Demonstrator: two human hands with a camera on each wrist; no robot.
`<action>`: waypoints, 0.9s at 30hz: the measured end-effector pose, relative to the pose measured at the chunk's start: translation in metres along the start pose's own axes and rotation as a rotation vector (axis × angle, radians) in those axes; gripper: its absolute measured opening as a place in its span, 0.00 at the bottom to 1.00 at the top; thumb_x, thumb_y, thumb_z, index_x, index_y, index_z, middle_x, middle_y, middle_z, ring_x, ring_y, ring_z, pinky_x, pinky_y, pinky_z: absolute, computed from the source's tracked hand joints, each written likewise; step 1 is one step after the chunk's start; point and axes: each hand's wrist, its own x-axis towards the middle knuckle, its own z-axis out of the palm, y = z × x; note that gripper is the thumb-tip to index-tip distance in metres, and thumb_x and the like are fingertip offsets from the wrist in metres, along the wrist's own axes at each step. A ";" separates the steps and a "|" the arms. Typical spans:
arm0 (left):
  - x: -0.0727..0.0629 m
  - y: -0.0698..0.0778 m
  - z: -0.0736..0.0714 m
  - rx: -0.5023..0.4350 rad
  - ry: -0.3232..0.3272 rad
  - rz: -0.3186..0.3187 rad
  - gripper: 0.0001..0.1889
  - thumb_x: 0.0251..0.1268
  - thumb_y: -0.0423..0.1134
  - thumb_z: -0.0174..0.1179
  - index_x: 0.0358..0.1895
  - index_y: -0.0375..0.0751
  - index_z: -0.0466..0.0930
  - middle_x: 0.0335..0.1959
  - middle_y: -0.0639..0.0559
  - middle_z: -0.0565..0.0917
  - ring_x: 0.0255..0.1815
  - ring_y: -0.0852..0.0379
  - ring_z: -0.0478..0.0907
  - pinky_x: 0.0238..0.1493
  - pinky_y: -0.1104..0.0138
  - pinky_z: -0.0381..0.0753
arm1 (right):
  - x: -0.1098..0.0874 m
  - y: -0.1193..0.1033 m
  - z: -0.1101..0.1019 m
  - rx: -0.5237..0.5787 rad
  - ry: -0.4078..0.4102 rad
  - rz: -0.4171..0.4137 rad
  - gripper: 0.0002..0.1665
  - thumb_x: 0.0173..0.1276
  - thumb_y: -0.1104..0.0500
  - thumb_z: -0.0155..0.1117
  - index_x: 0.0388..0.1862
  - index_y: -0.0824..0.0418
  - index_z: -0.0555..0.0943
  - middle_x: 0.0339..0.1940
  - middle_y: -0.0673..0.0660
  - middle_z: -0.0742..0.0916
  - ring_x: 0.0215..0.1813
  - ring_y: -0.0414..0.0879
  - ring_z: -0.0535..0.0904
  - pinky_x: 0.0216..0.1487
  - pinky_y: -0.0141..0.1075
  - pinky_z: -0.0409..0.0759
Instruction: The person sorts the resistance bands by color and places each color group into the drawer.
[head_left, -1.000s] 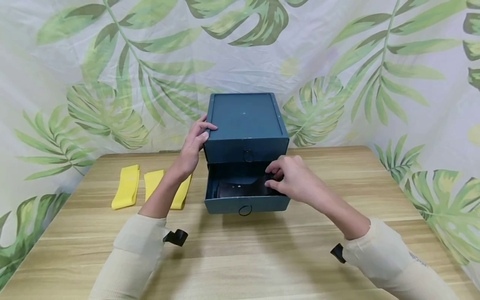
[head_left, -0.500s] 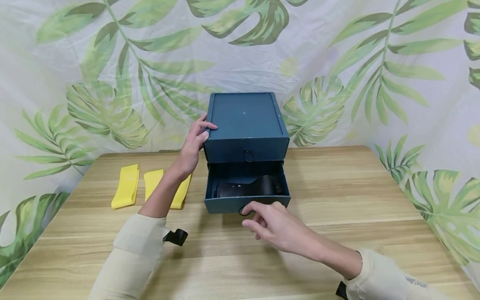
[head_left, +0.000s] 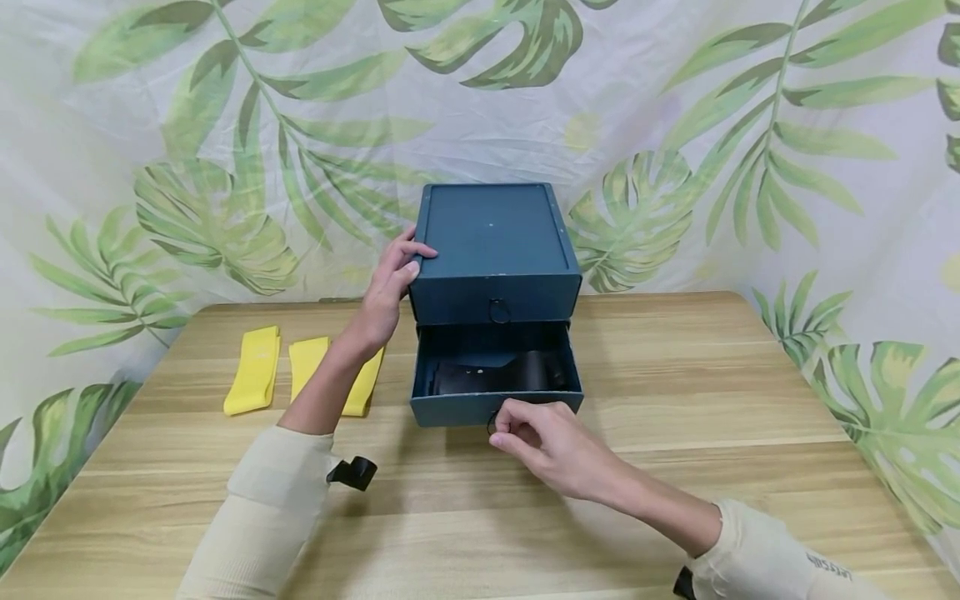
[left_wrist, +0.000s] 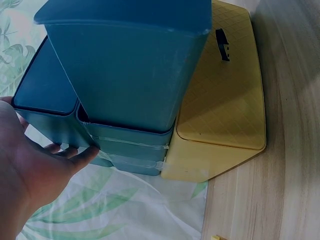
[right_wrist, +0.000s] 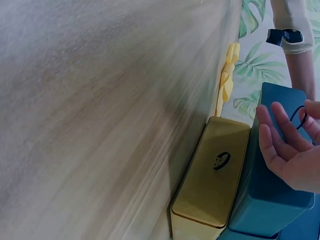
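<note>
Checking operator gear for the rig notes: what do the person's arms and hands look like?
Left hand and right hand are bare, no gloves. The left sleeve and right sleeve are cream; the right one carries dark lettering, too small to read. A black fitting sits at the left sleeve, another at the right. No cables visible.

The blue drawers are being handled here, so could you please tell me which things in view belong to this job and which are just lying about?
Apparently part of the job:
blue drawers, with the left hand against them
right hand at the ring
open drawer
black item inside it

Apparently just about:
yellow bands on the table
yellow drawer, untouched
leafy cloth behind
</note>
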 end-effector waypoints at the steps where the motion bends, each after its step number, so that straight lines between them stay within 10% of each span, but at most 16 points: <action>1: 0.000 0.000 0.000 -0.001 0.000 0.001 0.23 0.79 0.44 0.38 0.62 0.29 0.69 0.86 0.45 0.47 0.84 0.40 0.45 0.76 0.33 0.45 | 0.000 0.000 0.000 0.008 -0.004 0.000 0.04 0.76 0.60 0.65 0.39 0.52 0.81 0.28 0.43 0.82 0.29 0.35 0.74 0.34 0.30 0.76; 27: 0.001 -0.001 0.001 -0.031 -0.006 -0.010 0.22 0.80 0.44 0.38 0.62 0.28 0.68 0.85 0.43 0.45 0.85 0.40 0.43 0.76 0.33 0.44 | 0.035 0.036 -0.014 0.058 0.047 -0.096 0.03 0.77 0.61 0.63 0.40 0.57 0.82 0.37 0.48 0.88 0.38 0.43 0.81 0.43 0.38 0.82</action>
